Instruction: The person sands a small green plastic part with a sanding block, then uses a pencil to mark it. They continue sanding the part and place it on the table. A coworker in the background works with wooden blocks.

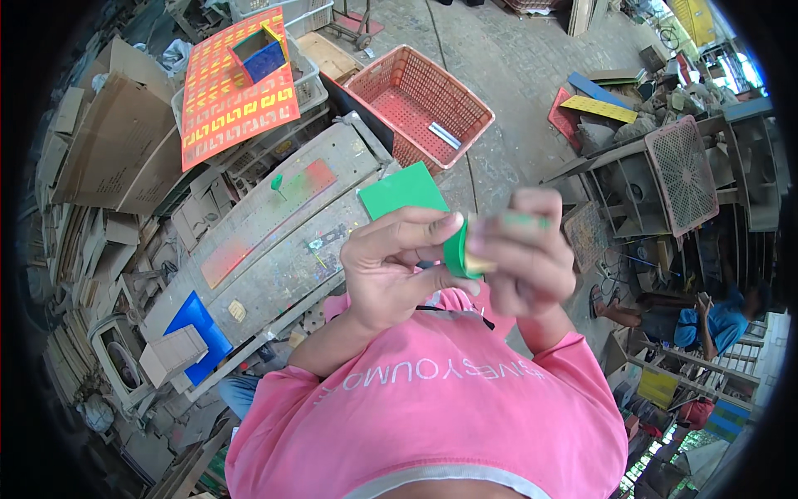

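Note:
In front of my chest, my left hand (384, 259) pinches a small bright green piece with a curved edge (455, 249) between thumb and fingers. My right hand (532, 254) is pressed close against its right side, the fingers curled and smeared by motion. A small tan piece (480, 264) shows under the right fingertips, against the green piece; its kind is too blurred to tell. Green smudges mark the right fingers. Just beyond my left hand, a flat green board (404, 191) lies on the edge of the worn workbench (287, 237).
A red plastic basket (465, 108) stands beyond the bench. To the left are an orange sheet with yellow shapes (241, 125) bearing a small coloured box (262, 58), cardboard boxes (116, 133) and a blue panel (199, 333). A person in blue (713, 324) sits at right.

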Demonstrator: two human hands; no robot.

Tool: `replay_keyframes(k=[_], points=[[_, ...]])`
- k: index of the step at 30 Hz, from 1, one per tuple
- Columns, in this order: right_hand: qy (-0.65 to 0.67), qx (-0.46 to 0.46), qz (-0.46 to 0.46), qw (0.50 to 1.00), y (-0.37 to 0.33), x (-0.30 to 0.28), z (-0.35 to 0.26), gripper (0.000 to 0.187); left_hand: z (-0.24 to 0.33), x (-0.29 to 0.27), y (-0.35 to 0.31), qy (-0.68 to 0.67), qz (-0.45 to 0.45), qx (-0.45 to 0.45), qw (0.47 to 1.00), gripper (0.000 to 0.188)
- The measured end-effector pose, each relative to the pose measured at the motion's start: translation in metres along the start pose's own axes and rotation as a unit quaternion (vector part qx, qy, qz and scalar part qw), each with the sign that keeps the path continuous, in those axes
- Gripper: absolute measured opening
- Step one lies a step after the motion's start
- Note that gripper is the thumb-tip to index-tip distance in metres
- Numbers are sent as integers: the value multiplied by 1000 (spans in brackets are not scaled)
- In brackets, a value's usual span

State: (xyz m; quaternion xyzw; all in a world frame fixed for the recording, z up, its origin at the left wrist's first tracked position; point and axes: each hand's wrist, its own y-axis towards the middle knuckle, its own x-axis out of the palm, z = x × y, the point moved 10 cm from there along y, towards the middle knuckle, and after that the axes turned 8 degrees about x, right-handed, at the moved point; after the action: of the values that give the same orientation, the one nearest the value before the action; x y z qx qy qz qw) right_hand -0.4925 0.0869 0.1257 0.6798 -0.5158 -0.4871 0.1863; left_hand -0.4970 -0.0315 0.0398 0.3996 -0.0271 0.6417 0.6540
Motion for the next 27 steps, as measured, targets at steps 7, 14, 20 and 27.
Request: replay_keyframes(k=[7,14,20,27], points=[[-13,-15,-1,1000,-4,1,-7,37,6,-2,-1,61,-15,51,997,45],[8,-17,-23,1000,-4,2,-7,38,15,3,4,119,-41,116,985,48],[-7,-27,-1,1000,0,-4,-4,32,13,7,3,119,-51,98,987,47],[-65,14,38,997,12,-32,23,35,-3,16,-5,-45,-40,33,998,52]])
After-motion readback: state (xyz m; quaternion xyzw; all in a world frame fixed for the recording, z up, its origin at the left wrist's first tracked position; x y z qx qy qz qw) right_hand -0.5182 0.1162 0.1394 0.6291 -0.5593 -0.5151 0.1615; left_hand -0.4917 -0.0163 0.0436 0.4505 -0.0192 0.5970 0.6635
